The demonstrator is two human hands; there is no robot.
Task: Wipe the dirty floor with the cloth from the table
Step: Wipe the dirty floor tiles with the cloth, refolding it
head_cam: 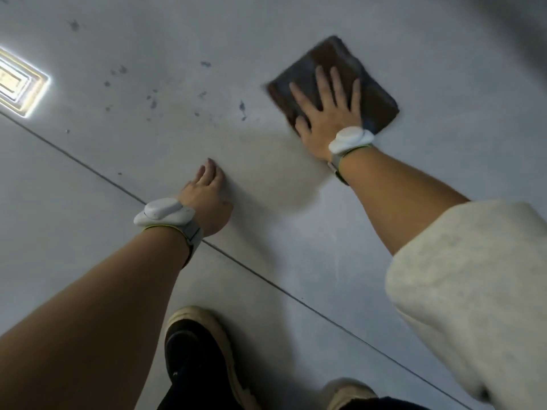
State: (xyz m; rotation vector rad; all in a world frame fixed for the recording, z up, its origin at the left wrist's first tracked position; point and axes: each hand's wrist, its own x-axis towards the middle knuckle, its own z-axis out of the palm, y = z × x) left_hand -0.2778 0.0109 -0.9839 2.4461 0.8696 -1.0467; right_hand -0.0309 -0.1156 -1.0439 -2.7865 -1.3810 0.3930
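Grey floor (pixel 325 247), seam line crossing — dark spots (pixel 154 103) left of folded brown cloth (pixel 334 84); right hand (pixel 325 113) spread flat on cloth; left hand (pixel 207 199) braced open on floor; black shoe (pixel 198 350) below.

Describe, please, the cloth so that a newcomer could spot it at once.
On the pale grey floor, look right of the dark specks. The right hand presses flat on a dark brown, square folded cloth, the only dark patch of that size on the floor.
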